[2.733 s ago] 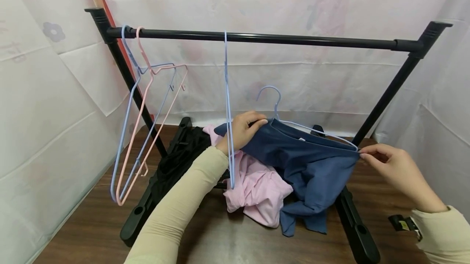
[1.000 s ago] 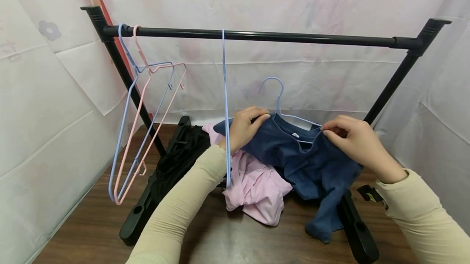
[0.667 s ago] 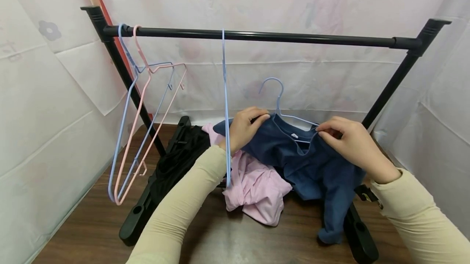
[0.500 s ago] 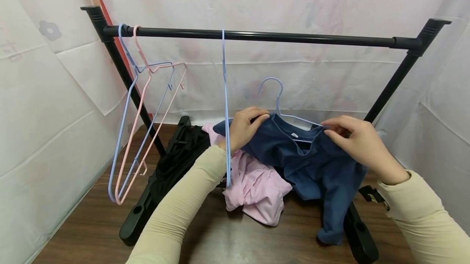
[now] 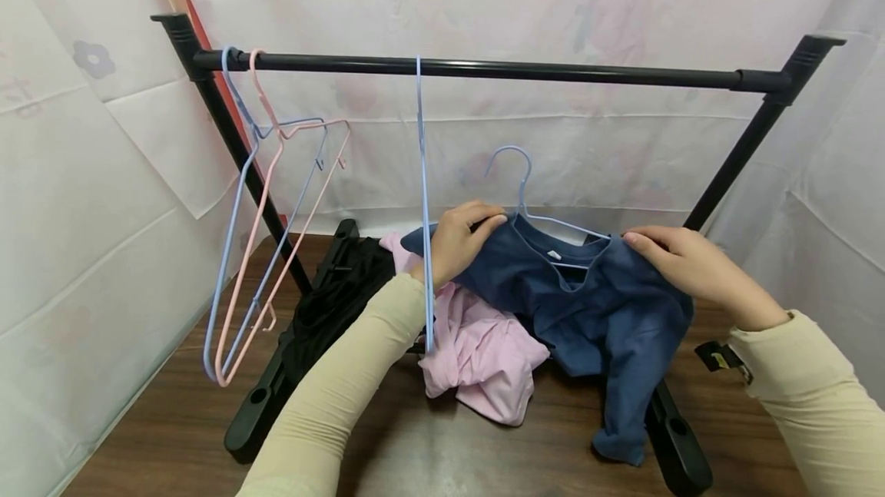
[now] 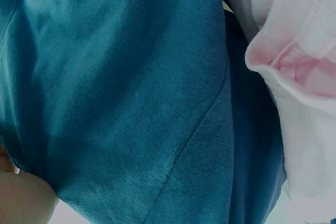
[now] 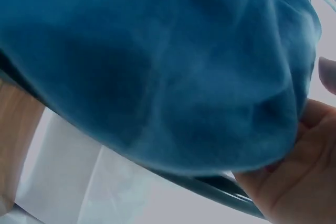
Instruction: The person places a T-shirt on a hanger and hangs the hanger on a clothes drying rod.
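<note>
A navy-blue long-sleeved shirt [image 5: 581,313] has a light blue wire hanger [image 5: 527,183] inside its neckline, the hook standing up free behind the collar. My left hand [image 5: 459,240] pinches the shoulder beside the collar between thumb and fingers; its thumb also shows at the lower left of the left wrist view. On the other shoulder, my right hand [image 5: 681,266] lies with fingers fairly straight, touching the cloth. In the right wrist view its fingers [image 7: 294,177] reach behind the blue fabric while the thumb stands apart. The hanger's lower parts are hidden by the shirt.
A black rack's bar [image 5: 553,71] spans above. Two blue hangers and a pink hanger [image 5: 270,174] hang from it, one blue hanger [image 5: 423,213] in front of the left wrist. A pink garment [image 5: 484,359] and black garment [image 5: 339,305] lie below.
The right hand pinched the shirt's far end, then the collar edge; now it has shifted outward along the shoulder with its fingers straighter. The neckline has opened around the hanger. The left hand keeps its place.
</note>
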The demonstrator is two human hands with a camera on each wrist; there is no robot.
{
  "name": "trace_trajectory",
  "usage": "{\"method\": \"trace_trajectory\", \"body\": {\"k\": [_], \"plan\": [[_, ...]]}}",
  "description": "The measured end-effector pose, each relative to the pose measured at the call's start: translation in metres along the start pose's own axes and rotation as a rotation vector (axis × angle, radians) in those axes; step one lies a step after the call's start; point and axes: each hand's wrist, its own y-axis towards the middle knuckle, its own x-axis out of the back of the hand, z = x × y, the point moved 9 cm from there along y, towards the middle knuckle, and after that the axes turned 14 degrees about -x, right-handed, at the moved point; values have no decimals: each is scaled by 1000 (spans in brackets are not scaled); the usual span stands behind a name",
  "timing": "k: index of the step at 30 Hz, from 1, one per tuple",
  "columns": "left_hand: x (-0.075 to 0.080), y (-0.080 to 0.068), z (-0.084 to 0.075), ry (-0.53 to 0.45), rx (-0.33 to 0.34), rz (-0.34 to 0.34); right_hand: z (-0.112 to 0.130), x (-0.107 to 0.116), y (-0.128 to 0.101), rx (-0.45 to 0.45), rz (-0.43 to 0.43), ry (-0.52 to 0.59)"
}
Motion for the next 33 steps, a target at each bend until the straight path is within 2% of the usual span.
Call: {"method": "trace_trajectory", "body": {"k": [5, 9, 16, 22, 29, 33], "plan": [[0, -1, 1, 2, 2, 1, 3, -9, 1, 36, 32, 17], [1, -2, 1, 1, 4, 2, 6, -10, 1, 62, 21, 40], [2, -2, 1, 1, 4, 1, 15, 0, -3, 143, -125, 51], [3, -1, 0, -18, 19, -2, 19, 7, -8, 162, -231, 79], [4, -1, 2, -23, 49, -5, 28, 11, -12, 181, -291, 38], [4, 0, 3, -16, 52, -10, 37, 13, -17, 231, -392, -9]]}}
